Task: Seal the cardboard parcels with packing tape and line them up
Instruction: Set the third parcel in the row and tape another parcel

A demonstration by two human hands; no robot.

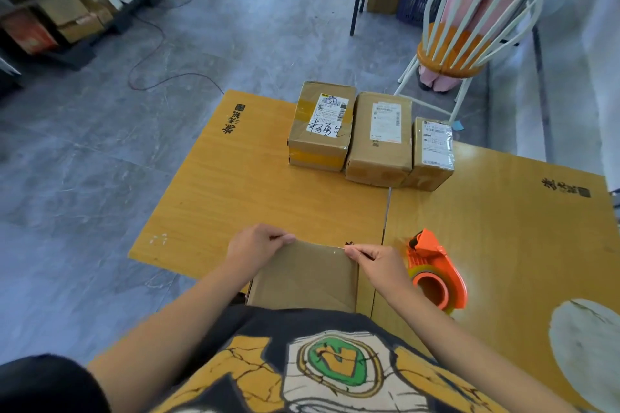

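A plain brown cardboard parcel (pixel 303 278) stands tilted against my body at the near edge of the table. My left hand (pixel 255 246) pinches its top left corner and my right hand (pixel 375 261) pinches its top right corner, where clear tape glints along the top edge. An orange tape dispenser (pixel 436 273) with a clear roll lies on the table just right of my right hand. Three labelled parcels stand side by side at the far edge: a large one (pixel 320 129), a middle one (pixel 380 139) and a small one (pixel 432 152).
The wooden table (pixel 255 184) is two yellow tops joined by a seam. A white chair (pixel 469 30) stands beyond the far right corner. Shelves of boxes (pixel 67 10) line the far left, and a cable runs across the grey floor.
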